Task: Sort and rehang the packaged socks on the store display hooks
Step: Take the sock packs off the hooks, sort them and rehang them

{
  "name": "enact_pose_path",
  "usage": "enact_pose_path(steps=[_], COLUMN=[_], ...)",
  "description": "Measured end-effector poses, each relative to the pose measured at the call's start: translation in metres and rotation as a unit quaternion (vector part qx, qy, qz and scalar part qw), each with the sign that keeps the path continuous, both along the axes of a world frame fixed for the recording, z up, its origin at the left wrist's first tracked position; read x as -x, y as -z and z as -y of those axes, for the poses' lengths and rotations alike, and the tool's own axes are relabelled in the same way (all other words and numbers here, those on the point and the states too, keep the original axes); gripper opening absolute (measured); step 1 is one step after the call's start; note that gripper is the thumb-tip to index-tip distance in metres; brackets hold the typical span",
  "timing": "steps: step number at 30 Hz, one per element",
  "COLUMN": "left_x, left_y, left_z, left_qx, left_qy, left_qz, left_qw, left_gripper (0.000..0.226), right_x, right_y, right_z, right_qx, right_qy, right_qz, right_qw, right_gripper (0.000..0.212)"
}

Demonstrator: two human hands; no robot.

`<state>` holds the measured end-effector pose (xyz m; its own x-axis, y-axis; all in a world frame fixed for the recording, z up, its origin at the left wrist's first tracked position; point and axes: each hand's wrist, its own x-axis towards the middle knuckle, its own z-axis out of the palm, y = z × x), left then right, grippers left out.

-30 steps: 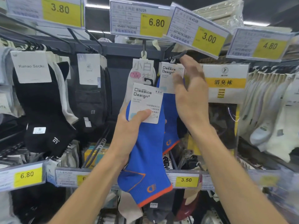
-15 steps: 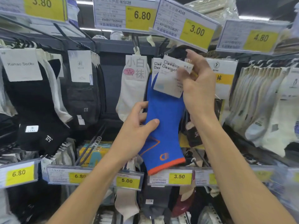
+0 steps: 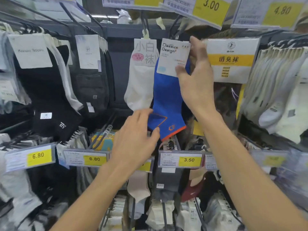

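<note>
Along the upper row of display hooks, at the far left black socks (image 3: 41, 90) are hanging behind a white "Kunao Socks" card, and just beside them dark grey socks (image 3: 90, 84) are hanging in a packed row. Toward the middle a single white sock (image 3: 140, 87) is dangling from its own peg. The blue sock pack (image 3: 167, 100), orange-trimmed at the toe, is hanging just to its right, under a dark hook (image 3: 175, 29). The left hand (image 3: 133, 140) is reaching up to the toe with loosely extended fingers, thumb tip and forefinger touching the fabric without clasping it. The right hand (image 3: 196, 80) is pinching the pack's header card (image 3: 171, 57), thumb on the front corner and fingers curling round the right edge. Farther right a yellow-banded pack (image 3: 230, 59) and a row of pale socks (image 3: 275, 84) are hanging. Below, yellow price tags (image 3: 38, 155) are fronting a lower row of crowded hooks. Blur is obscuring whether the card's hole is sitting on the hook, and the right hand is covering whatever is hanging behind it.
</note>
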<state>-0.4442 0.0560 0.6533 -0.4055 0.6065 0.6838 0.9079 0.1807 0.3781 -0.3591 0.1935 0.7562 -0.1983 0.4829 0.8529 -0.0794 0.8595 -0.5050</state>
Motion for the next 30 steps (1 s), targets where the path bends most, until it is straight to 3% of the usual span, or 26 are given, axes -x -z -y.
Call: enact_pose_path(steps=[4,7,10,13,17,22,26,30], left_x=[-0.020,-0.049,-0.092,-0.139,-0.196,-0.265,-0.307,-0.343], left_y=[0.002,0.020,0.064,0.127,0.233,0.363,0.446,0.501], left_z=[0.013,0.022,0.028,0.031,0.037,0.061,0.084,0.099], left_qx=[-0.126,-0.178,-0.118,0.035,0.241,0.471,0.606,0.719], left_qy=[0.099,0.240,0.374,0.420,0.421,0.448,0.428,0.374], left_qz=[-0.054,-0.011,0.086,0.172,0.243,0.144,0.091,0.125], left_qw=[0.986,0.954,0.916,0.890,0.840,0.746,0.665,0.572], left_gripper=[0.031,0.023,0.020,0.020,0.013,0.013,0.012,0.011], right_x=[-0.031,-0.066,-0.115,-0.169,-0.247,-0.348,-0.414,-0.468], right_y=[0.051,0.112,0.188,0.265,0.361,0.463,0.514,0.555], right_z=[0.035,0.068,0.103,0.132,0.180,0.267,0.318,0.345], right_qx=[-0.057,-0.055,0.040,0.190,0.401,0.586,0.686,0.744], right_qy=[0.001,-0.011,0.001,0.074,0.159,0.236,0.295,0.285], right_qz=[-0.027,-0.017,0.057,0.122,0.211,0.250,0.228,0.242], right_qw=[0.998,0.998,0.998,0.971,0.877,0.734,0.625,0.553], right_gripper=[0.048,0.028,0.023,0.016,0.033,0.030,0.019,0.016])
